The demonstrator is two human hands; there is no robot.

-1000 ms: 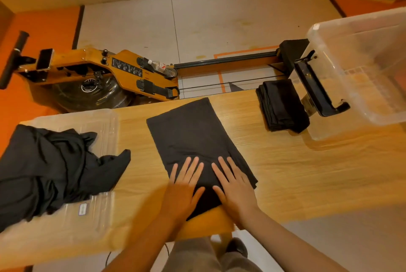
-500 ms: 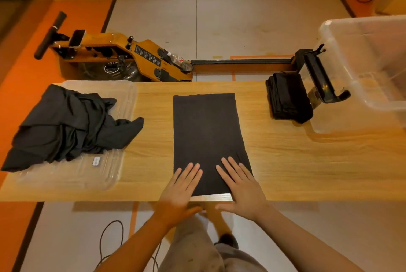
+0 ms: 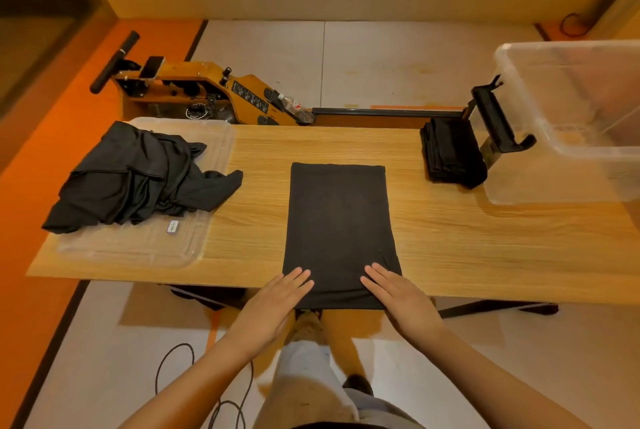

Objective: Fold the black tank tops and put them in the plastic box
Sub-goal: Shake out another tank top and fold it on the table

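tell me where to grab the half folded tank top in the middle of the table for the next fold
Probably the two near corners of the flat tank top, which overhang the table edge. The left hand and right hand already lie open there. Pinch each corner from the near side, fingers under the overhang, and carry it to the far hem, since the cloth lies as a long strip running away from the person.

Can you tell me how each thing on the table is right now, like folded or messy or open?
Black tank top in the middle: flat, partly folded, a long rectangle.
Heap of black tank tops: crumpled, unfolded, on the clear plastic lid.
Small black stack: folded, beside the box.
Clear plastic box: open, lid off.
Left hand: flat, open.
Right hand: flat, open.
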